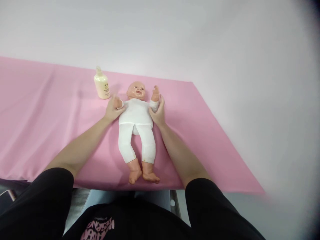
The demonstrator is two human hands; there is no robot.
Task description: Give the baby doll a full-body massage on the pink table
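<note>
A baby doll (135, 113) in a white top and white trousers lies on its back, head away from me and bare feet near the table's front edge. My left hand (112, 109) is wrapped round the doll's arm at the left, just below the doll's hand; its fingers are partly blurred. Around the doll's other arm, at the white cuff, my right hand (159, 112) is closed, thumb on the inner side and fingers on the outer side. Both of the doll's forearms point upward.
A pale yellow pump bottle (102, 86) stands behind my left hand, left of the doll's head. Pink cloth (195, 133) covers the table, with folds at the left. Behind it is a white wall (160, 36).
</note>
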